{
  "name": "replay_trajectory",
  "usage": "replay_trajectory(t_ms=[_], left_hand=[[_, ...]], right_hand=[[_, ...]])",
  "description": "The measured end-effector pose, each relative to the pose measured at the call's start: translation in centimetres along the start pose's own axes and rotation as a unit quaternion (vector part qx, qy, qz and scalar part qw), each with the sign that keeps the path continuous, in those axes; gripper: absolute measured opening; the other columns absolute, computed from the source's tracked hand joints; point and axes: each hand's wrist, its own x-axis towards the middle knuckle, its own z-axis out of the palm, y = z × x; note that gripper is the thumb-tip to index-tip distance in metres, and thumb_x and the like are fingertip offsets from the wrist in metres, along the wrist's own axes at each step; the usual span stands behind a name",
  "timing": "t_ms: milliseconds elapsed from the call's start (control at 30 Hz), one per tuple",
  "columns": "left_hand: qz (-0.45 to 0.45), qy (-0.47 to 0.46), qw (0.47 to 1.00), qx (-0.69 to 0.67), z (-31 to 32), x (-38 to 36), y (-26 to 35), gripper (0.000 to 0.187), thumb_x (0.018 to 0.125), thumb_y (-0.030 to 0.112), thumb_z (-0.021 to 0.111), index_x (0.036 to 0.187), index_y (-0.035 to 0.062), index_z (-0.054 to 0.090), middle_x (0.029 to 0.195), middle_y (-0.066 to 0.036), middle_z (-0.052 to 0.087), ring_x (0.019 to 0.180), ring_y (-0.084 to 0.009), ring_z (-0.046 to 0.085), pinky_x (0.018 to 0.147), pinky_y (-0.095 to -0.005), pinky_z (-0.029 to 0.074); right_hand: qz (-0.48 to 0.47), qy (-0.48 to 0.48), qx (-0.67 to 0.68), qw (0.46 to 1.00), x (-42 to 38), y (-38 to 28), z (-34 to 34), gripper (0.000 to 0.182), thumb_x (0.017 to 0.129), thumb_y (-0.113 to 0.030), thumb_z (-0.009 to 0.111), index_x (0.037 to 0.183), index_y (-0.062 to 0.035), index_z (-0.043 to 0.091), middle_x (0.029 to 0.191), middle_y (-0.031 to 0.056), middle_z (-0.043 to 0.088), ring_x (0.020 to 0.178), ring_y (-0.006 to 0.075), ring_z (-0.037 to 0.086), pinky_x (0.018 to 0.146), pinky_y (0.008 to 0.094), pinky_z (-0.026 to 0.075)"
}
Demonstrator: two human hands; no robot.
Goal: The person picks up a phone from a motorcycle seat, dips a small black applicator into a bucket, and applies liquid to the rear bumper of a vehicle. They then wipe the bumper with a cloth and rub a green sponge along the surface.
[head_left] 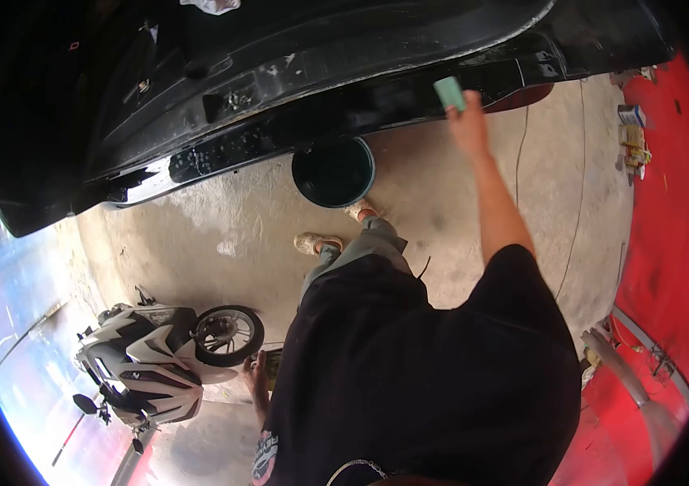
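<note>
Black panel (393,104) glossy; bucket (333,172) smooth plastic; floor (442,219) rough, matt; shirt (425,389) matt cloth.

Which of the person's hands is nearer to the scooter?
The left. The left hand shows just beside the front wheel of the scooter; the right hand is far off, out by the black car panel with a green block.
</note>
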Motion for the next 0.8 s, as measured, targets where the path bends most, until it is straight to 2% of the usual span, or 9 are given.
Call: replay_trajectory(t_ms=[33,67,167,200,300,333,433,567,800], left_hand=[[0.089,-0.002,0.996,0.027,0.9,0.7,-3.7,0.061,0.087,0.044,0.08,0.124,-0.0035,0.069,0.111,-0.019,0.074,0.102,-0.0294,0.068,0.091,-0.0405,0.05],[-0.124,-0.043,0.989,-0.065,0.1,-0.6,2.0,0.064,0.088,0.043,0.079,0.128,-0.0056,0.067,0.118,-0.02,0.072,0.109,-0.0295,0.066,0.095,-0.0405,0.049],[-0.099,-0.013,0.99,-0.099,-0.5,-1.7,4.5,0.062,0.09,0.041,0.079,0.128,-0.0063,0.066,0.119,-0.019,0.073,0.11,-0.029,0.066,0.095,-0.0399,0.049],[-0.085,0.016,0.989,-0.122,-0.6,-2.0,4.9,0.056,0.092,0.04,0.078,0.124,-0.0052,0.068,0.112,-0.016,0.074,0.102,-0.0262,0.067,0.09,-0.0389,0.05],[-0.105,0.066,0.986,-0.111,-2.7,-4.6,8.8,0.05,0.092,0.039,0.077,0.116,-0.0045,0.07,0.102,-0.012,0.074,0.093,-0.0226,0.066,0.084,-0.0378,0.05],[-0.091,0.055,0.984,-0.144,-2.8,-4.6,6.8,0.047,0.093,0.04,0.077,0.11,-0.0033,0.071,0.096,-0.009,0.073,0.086,-0.0195,0.065,0.079,-0.0363,0.05],[-0.129,0.07,0.973,-0.177,-2.7,-6.1,6.0,0.043,0.094,0.039,0.075,0.107,-0.0021,0.072,0.089,-0.011,0.073,0.08,-0.0196,0.066,0.074,-0.0363,0.051],[-0.132,0.057,0.982,-0.124,-1.4,-7.7,3.1,0.038,0.094,0.033,0.076,0.101,-0.0031,0.073,0.087,-0.011,0.073,0.075,-0.0192,0.065,0.071,-0.0363,0.051],[-0.175,0.04,0.969,-0.167,1.5,-11.2,3.4,0.04,0.093,0.034,0.077,0.097,-0.0052,0.072,0.086,-0.013,0.073,0.077,-0.0195,0.063,0.072,-0.035,0.05]], right_hand=[[-0.084,0.024,0.026,0.996,-2.2,-2.0,2.5,0.04,0.091,-0.014,0.067,0.127,-0.0067,0.052,0.118,0.0235,0.058,0.108,0.0476,0.058,0.095,0.0525,0.05],[-0.096,-0.004,0.009,0.995,-4.1,-4.9,4.1,0.043,0.09,-0.012,0.067,0.129,-0.0068,0.052,0.117,0.023,0.058,0.108,0.0466,0.059,0.094,0.0532,0.05],[-0.121,-0.042,0.002,0.992,-6.9,-12.3,7.4,0.049,0.087,-0.01,0.069,0.133,-0.0082,0.054,0.115,0.0195,0.057,0.107,0.0425,0.06,0.093,0.0542,0.051],[-0.122,-0.029,-0.048,0.991,-6.8,-13.7,8.2,0.048,0.084,-0.009,0.071,0.131,-0.0124,0.06,0.115,0.0125,0.058,0.107,0.0364,0.06,0.089,0.0528,0.051],[-0.189,-0.017,-0.129,0.973,-6.5,-16.3,8.6,0.047,0.083,-0.008,0.072,0.128,-0.019,0.065,0.115,0.0049,0.059,0.107,0.0315,0.058,0.086,0.0491,0.049],[-0.247,-0.04,-0.107,0.962,-6.6,-16.7,8.8,0.047,0.084,-0.006,0.069,0.127,-0.0256,0.069,0.115,-0.0009,0.059,0.107,0.0274,0.056,0.087,0.0454,0.046],[-0.393,-0.083,-0.099,0.911,-6.1,-18.5,10.8,0.048,0.087,-0.005,0.064,0.129,-0.0289,0.068,0.115,-0.0021,0.059,0.107,0.026,0.056,0.089,0.0452,0.045],[-0.406,-0.102,-0.097,0.903,-5.1,-22.5,14.9,0.047,0.09,-0.005,0.061,0.129,-0.0287,0.069,0.115,-0.0019,0.059,0.11,0.0251,0.055,0.093,0.0451,0.044],[-0.356,-0.133,-0.119,0.917,-6.2,-24.2,17.3,0.038,0.092,-0.009,0.058,0.121,-0.0274,0.073,0.111,-0.0002,0.061,0.111,0.0274,0.056,0.094,0.0459,0.046]])
